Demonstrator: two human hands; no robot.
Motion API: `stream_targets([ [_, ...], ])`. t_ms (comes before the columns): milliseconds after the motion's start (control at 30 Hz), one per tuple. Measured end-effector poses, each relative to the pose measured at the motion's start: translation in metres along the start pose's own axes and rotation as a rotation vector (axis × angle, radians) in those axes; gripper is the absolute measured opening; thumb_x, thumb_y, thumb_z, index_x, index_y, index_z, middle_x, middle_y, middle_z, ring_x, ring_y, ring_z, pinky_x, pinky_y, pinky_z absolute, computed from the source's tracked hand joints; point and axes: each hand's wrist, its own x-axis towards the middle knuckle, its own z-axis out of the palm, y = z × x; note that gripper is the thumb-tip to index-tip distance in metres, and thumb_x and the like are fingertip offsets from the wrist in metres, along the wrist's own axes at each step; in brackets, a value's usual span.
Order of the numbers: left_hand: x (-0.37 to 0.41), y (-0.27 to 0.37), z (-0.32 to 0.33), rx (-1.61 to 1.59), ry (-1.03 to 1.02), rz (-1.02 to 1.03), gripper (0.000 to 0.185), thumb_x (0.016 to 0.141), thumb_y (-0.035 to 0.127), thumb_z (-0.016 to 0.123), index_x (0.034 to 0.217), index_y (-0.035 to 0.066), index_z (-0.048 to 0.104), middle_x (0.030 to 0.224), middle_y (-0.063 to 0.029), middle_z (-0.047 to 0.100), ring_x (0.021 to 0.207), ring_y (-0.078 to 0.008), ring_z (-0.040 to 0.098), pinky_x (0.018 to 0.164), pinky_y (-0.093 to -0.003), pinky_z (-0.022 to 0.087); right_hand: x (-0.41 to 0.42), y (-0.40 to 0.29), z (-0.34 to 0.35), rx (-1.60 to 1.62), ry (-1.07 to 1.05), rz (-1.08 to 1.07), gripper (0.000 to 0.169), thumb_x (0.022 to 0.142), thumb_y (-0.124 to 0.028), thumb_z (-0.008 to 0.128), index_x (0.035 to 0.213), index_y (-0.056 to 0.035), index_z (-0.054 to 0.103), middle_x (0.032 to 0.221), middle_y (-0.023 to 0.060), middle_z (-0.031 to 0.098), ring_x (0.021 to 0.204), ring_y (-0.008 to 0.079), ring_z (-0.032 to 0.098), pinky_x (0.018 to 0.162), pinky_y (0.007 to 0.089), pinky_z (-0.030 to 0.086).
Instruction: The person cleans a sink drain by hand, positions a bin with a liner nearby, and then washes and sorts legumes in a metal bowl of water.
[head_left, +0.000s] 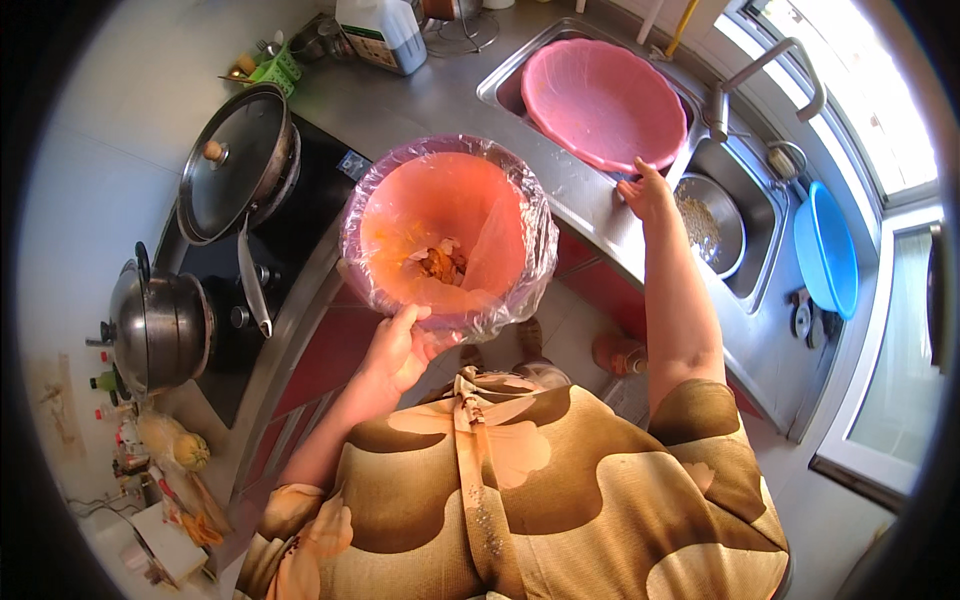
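Note:
My left hand (405, 349) grips the near rim of a round bin (450, 202) lined with a clear plastic bag, holding it up before me with its mouth facing the camera. Orange-brown food scraps (442, 264) lie at its bottom. With my right hand (646, 187) I hold the near rim of a pink plastic basin (604, 105), which sits tilted over the left sink bowl. In the right sink bowl, partly behind my right forearm, a metal bowl (731, 232) holds small pale pieces (697, 217) that look like grains or beans.
At the left, a lidded frying pan (236, 165) and a steel pot (165, 330) stand on a black hob (217, 277). A faucet (720, 112) rises behind the sink. A blue basin (825, 251) leans at the right. A plastic jug (382, 34) stands on the steel counter (427, 105).

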Motion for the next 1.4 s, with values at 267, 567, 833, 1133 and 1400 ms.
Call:
stream_targets([
  [267, -0.033, -0.001, 0.038, 0.074, 0.125, 0.220, 0.031, 0.085, 0.010, 0.049, 0.116, 0.003, 0.046, 0.110, -0.0113, 0.057, 0.087, -0.0278, 0.063, 0.068, -0.0402, 0.056, 0.041, 0.000, 0.010, 0.273, -0.151, 0.139, 0.033, 0.080, -0.019, 0.069, 0.099, -0.0016, 0.047, 0.087, 0.0132, 0.054, 0.072, 0.0242, 0.058, 0.062, 0.0300, 0.056],
  [567, -0.015, -0.001, 0.069, 0.174, 0.159, 0.603, 0.034, 0.083, 0.007, 0.049, 0.115, 0.002, 0.039, 0.107, -0.0136, 0.054, 0.088, -0.0291, 0.062, 0.064, -0.0428, 0.059, 0.031, -0.029, 0.003, -0.016, -0.136, 0.100, 0.013, 0.081, -0.011, 0.050, 0.090, -0.0008, 0.048, 0.078, 0.0133, 0.054, 0.061, 0.0233, 0.055, 0.048, 0.0282, 0.051],
  [833, -0.001, -0.027, 0.077, 0.250, 0.214, 0.647, 0.036, 0.083, 0.007, 0.050, 0.117, 0.005, 0.039, 0.108, -0.0113, 0.054, 0.086, -0.0245, 0.062, 0.054, -0.0346, 0.058, -0.071, -0.085, -0.029, -0.272, -0.283, -0.602, 0.026, 0.079, -0.014, 0.056, 0.102, -0.0024, 0.054, 0.078, 0.0069, 0.059, 0.061, 0.0155, 0.057, 0.051, 0.0269, 0.046],
  [1133, -0.045, 0.052, 0.182, 0.204, -0.109, 0.723, 0.031, 0.084, 0.013, 0.059, 0.111, 0.003, 0.047, 0.099, -0.0101, 0.057, 0.067, -0.0231, 0.064, 0.052, -0.0323, 0.055, -0.173, -0.179, -0.009, -0.550, -0.254, -1.299, 0.027, 0.084, -0.013, 0.051, 0.105, 0.0014, 0.059, 0.069, 0.0040, 0.056, 0.058, 0.0115, 0.052, 0.055, 0.0262, 0.044],
  [1400, -0.001, 0.109, 0.298, 0.357, -0.259, 0.826, 0.028, 0.082, 0.013, 0.062, 0.104, 0.000, 0.050, 0.088, -0.0115, 0.060, 0.059, -0.0213, 0.062, 0.051, -0.0324, 0.054, -0.193, -0.255, 0.024, -0.452, -0.089, -1.473, 0.017, 0.079, -0.011, 0.053, 0.082, 0.0053, 0.058, 0.065, 0.0060, 0.058, 0.058, 0.0127, 0.055, 0.053, 0.0279, 0.043],
])
